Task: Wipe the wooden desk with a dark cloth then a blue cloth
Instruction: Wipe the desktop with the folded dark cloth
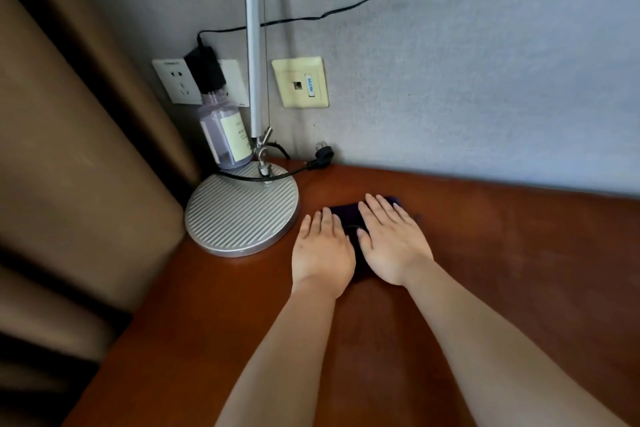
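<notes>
The dark cloth (348,211) is best kept flat under both palms and pushed in long, overlapping passes, with even pressure so that no edge rolls under. Care is needed near the lamp base (241,210), which stands just left of the left hand (322,253), and near the cord and plug (320,158) lying beyond the fingertips against the wall; the strokes should be turned before these are reached.

Both hands are spread flat, fingers straight, nothing gripped. The left hand is pressed on the cloth's left part, the right hand (393,246) on its right part. The cloth lies on the table (519,253), mostly covered, showing between and ahead of the fingers. No blue cloth is seen.
</notes>
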A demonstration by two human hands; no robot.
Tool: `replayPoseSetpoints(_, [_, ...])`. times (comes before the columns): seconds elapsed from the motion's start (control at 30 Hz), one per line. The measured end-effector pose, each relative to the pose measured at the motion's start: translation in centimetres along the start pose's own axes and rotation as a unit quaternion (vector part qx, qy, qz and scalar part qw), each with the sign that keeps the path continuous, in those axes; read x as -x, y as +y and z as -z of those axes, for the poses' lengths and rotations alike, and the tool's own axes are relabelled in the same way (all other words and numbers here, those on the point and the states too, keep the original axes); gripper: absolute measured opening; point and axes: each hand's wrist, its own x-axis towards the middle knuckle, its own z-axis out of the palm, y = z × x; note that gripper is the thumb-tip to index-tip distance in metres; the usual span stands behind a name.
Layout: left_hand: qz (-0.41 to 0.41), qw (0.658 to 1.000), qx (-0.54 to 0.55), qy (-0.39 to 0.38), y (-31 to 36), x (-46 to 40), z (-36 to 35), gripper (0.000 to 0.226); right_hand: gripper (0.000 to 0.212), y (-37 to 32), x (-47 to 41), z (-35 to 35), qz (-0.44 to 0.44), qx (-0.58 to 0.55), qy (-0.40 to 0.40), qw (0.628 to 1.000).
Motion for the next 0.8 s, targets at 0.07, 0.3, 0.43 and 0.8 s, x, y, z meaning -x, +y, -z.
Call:
replayPoseSetpoints(0.07, [0.008,1.0,-0.011,-0.012,0.1,-0.1,0.1,0.055,0.057,0.1,0.1,0.1,0.006,-0.001,0.005,1.0])
replayPoseSetpoints(0.3, [0.019,0.999,-0.037,-0.033,0.0,-3.8,0.7,0.056,0.057,1.0,-2.8,0.4,0.03,0.0,0.01,0.999])
replayPoseSetpoints(0.43, [0.018,0.998,-0.049,-0.036,-0.5,-7.1,1.1,0.055,0.056,1.9,-6.1,0.5,0.026,-0.002,0.014,1.0])
replayPoseSetpoints(0.8, [0.013,0.999,-0.042,-0.023,-1.3,-9.1,1.0,0.056,0.057,2.5,-8.6,1.0,0.028,0.02,-0.004,0.999])
